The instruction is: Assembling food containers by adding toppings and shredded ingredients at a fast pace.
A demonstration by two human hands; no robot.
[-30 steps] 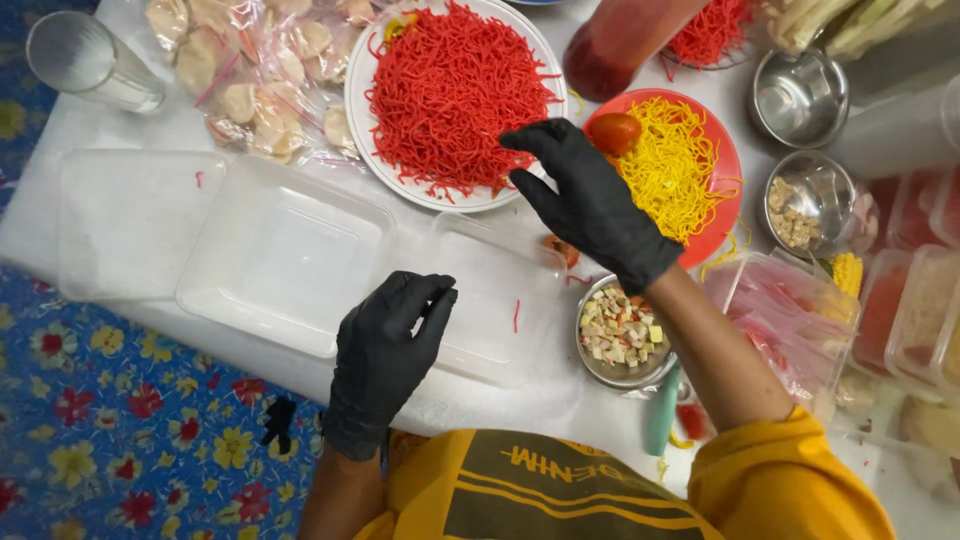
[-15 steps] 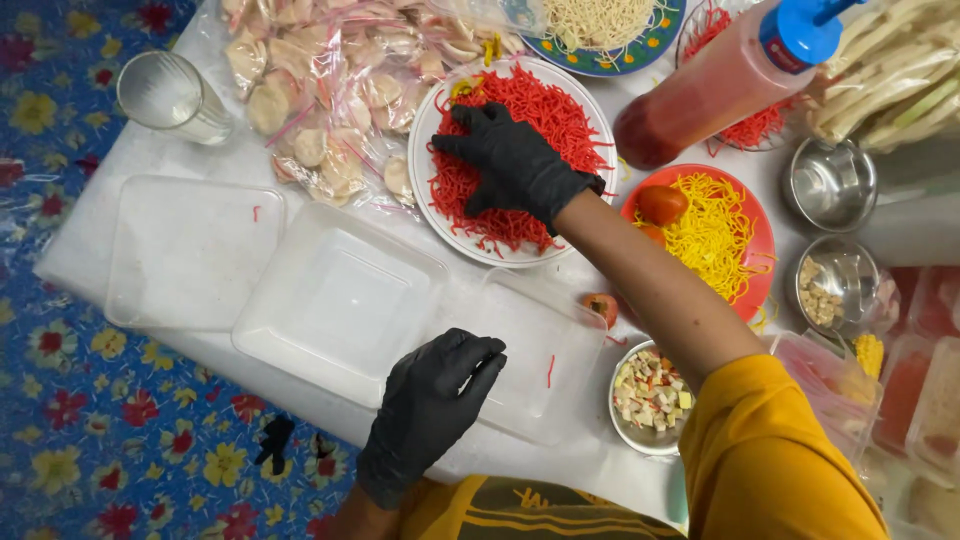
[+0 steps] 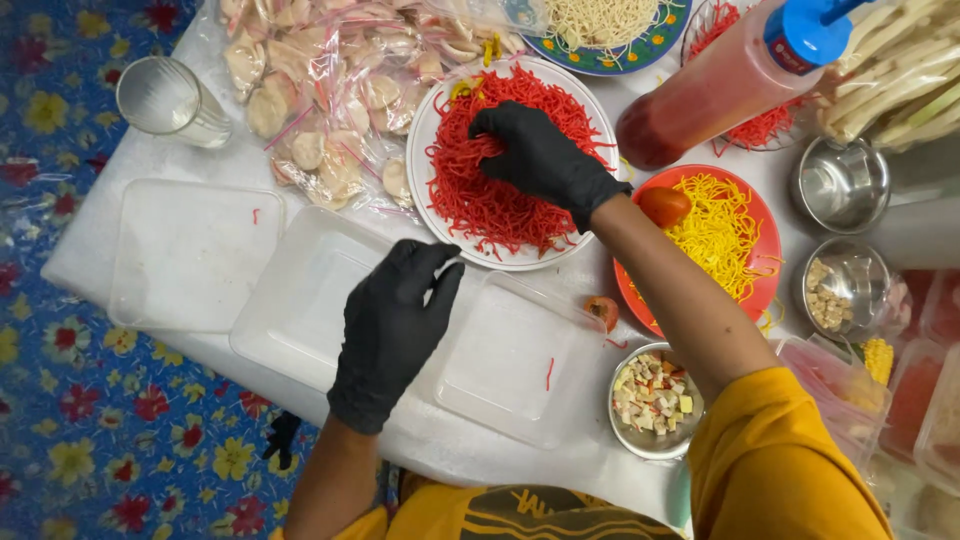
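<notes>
**Gloved hands at a plate of red noodles**

White sheeting covers the table (image 3: 130, 180) over a blue floral cloth. Right hand (image 3: 545, 158), in a black glove, is curled into the red noodles (image 3: 480, 200) heaped on a white plate (image 3: 425, 125) at centre, fingers closed on a pinch of strands. Left hand (image 3: 390, 330) lies flat and released on a clear tray (image 3: 300, 300); a second clear tray (image 3: 520, 365) sits just beside it. The strands look light, soft and loose, probably best lifted as a tuft from the top of the heap.
</notes>
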